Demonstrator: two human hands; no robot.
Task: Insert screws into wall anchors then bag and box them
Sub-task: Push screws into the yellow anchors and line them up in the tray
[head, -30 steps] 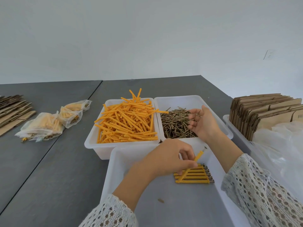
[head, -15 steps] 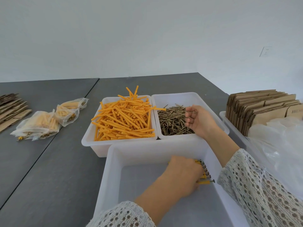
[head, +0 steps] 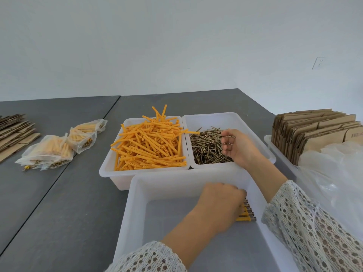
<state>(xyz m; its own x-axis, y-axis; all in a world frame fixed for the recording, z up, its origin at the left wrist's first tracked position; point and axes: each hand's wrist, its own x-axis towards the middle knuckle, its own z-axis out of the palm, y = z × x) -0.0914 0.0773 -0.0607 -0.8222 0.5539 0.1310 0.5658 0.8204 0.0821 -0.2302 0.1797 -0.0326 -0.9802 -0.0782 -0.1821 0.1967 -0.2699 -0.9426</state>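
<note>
Head view: right hand (head: 238, 149) pinches screws (head: 209, 146) over their bin by the surface's far right edge, while left hand (head: 221, 203) lays finished anchors (head: 246, 213) in the near tray (head: 135, 209), its grip hidden, best kept parallel.

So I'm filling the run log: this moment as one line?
left hand on assembled anchors in front bin | right hand holding screws
</note>
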